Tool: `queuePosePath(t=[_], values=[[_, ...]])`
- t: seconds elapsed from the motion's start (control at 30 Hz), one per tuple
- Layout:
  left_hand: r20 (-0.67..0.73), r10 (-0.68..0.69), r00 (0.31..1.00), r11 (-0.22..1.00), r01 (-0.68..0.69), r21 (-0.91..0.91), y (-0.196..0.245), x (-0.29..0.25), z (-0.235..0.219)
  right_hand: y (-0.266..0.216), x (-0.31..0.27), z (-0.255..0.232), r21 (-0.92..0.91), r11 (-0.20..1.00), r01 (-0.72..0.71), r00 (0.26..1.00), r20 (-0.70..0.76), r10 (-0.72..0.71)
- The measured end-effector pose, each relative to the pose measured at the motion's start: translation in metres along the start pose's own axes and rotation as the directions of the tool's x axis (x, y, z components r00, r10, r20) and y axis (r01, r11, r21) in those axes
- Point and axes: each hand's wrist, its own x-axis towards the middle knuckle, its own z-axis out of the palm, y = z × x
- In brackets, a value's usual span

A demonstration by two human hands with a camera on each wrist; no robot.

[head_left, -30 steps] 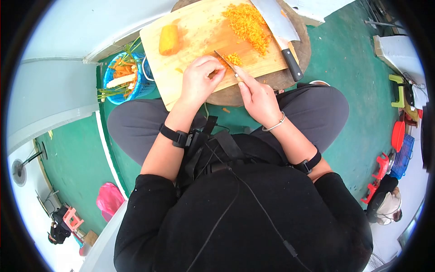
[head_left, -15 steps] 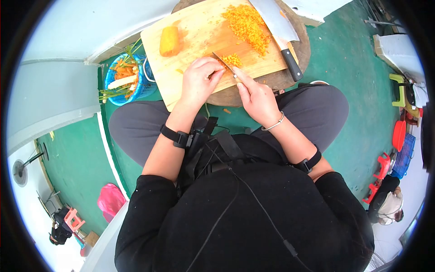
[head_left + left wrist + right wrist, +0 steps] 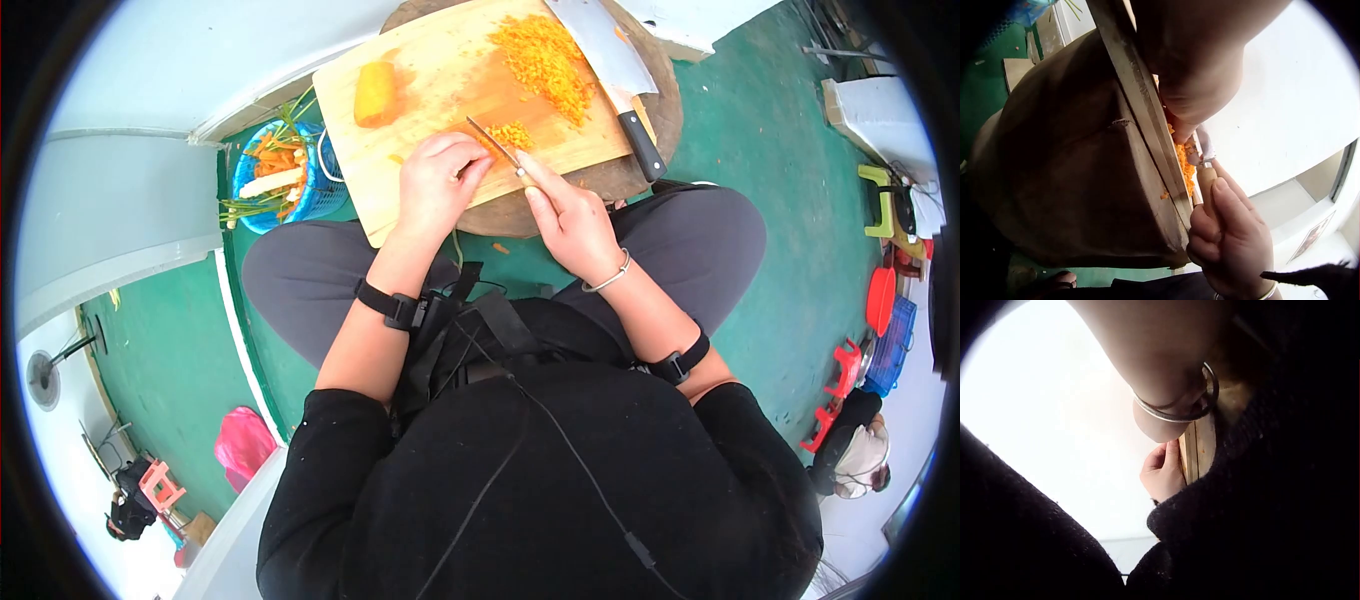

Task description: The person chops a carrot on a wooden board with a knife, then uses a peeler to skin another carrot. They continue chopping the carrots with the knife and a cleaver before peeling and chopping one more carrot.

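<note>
Right hand [image 3: 578,230] grips the knife [image 3: 501,149], fingers wrapped round its handle [image 3: 1209,187]. Left hand [image 3: 432,183]: fingers bent; whether they pinch anything, I cannot tell. Small chopped orange pile [image 3: 515,133] lies on the cutting board [image 3: 430,85], beside the blade [image 3: 486,135]. A slip could nick the nearby left fingertips.

No readable words, brands or numbers; poster-like sheet [image 3: 1312,236] in left wrist view too blurred.
</note>
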Motion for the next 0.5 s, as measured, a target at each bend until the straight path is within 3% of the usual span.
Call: queuePosePath(t=[0.07,0.13,0.27,0.43,0.5], values=[[0.001,-0.006,1.0,1.0,0.006,0.01,0.001,-0.0002,-0.0006,-0.0023,-0.0003,-0.0012,-0.022,1.0,-0.005,1.0,0.024,0.006],[0.005,-0.009,1.0,1.0,0.009,0.019,0.0012,-0.0012,-0.0012,-0.0033,-0.001,-0.001,-0.197,0.975,-0.1,0.986,0.108,0.123],[0.014,-0.049,0.999,0.999,0.049,-0.01,-0.0014,-0.0006,0.0018,0.0016,-0.0003,-0.0007,-0.168,0.981,-0.097,0.988,0.105,0.116],[0.007,-0.014,1.0,1.0,0.014,0.002,0.0011,0.0004,-0.0022,-0.0016,-0.0013,0.0005,-0.033,0.999,0.016,1.0,-0.008,-0.016],[0.033,-0.047,0.998,0.999,0.046,0.013,0.0042,0.0006,-0.0035,-0.0055,0.0,-0.0029,-0.06,0.998,-0.025,0.999,0.039,0.027]])
